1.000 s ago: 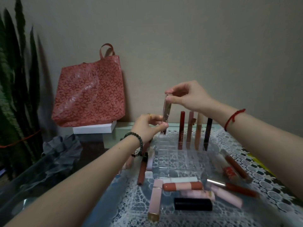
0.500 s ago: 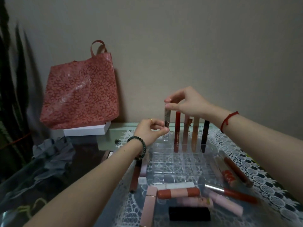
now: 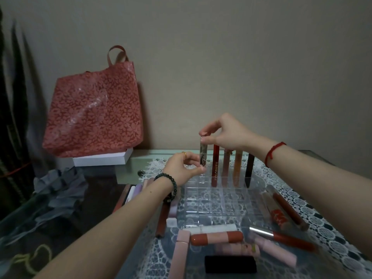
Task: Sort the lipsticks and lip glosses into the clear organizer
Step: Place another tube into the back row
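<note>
Compared with a second earlier, the clear lip gloss tube [image 3: 203,156] is seen lower, its base now brought down to the back-left corner of the clear organizer [image 3: 218,200] on the desk [image 3: 128,164]. Its cap is pinched between thumb and forefinger of the right hand [image 3: 225,135], whose grip is closed on it from above. Its lower end is pinched by the fingertips of the left hand [image 3: 181,168]. Just beside it, four tubes [image 3: 231,168] are stood upright in the back row. Other lipsticks [image 3: 217,238] are left lying around the organizer.
</note>
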A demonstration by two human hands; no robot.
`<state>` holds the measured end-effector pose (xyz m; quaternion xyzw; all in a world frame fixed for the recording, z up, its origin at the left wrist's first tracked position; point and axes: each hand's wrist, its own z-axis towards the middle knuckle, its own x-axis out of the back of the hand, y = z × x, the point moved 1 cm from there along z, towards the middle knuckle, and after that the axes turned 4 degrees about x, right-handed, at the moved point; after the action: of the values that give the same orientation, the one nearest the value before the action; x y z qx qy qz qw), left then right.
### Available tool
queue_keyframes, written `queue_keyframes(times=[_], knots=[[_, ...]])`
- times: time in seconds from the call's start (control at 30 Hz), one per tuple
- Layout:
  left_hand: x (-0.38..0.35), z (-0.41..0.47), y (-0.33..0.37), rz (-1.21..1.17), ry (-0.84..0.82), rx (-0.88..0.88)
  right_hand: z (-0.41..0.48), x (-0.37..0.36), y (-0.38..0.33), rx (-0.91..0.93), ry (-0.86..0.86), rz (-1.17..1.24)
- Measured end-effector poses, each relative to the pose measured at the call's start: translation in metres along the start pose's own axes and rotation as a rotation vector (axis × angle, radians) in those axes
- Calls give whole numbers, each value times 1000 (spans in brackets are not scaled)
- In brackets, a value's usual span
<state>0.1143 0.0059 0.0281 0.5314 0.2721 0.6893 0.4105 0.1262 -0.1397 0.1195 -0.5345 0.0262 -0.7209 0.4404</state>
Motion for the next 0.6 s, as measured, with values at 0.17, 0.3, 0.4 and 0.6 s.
queue_keyframes(times=[0.17, 0.3, 0.4, 0.6], knots=[[-2, -1, -1, 17, -9, -7, 0, -1, 1, -1, -19, -49], [-2, -2, -1, 10, -10, -9, -1, -1, 1, 8, -44, -101], [-1, -4, -1, -8, -11, -6, -2, -2, 1, 11, -50, -125], [-1, -4, -1, -23, -11, -7, -1, -1, 0, 17, -54, -159]])
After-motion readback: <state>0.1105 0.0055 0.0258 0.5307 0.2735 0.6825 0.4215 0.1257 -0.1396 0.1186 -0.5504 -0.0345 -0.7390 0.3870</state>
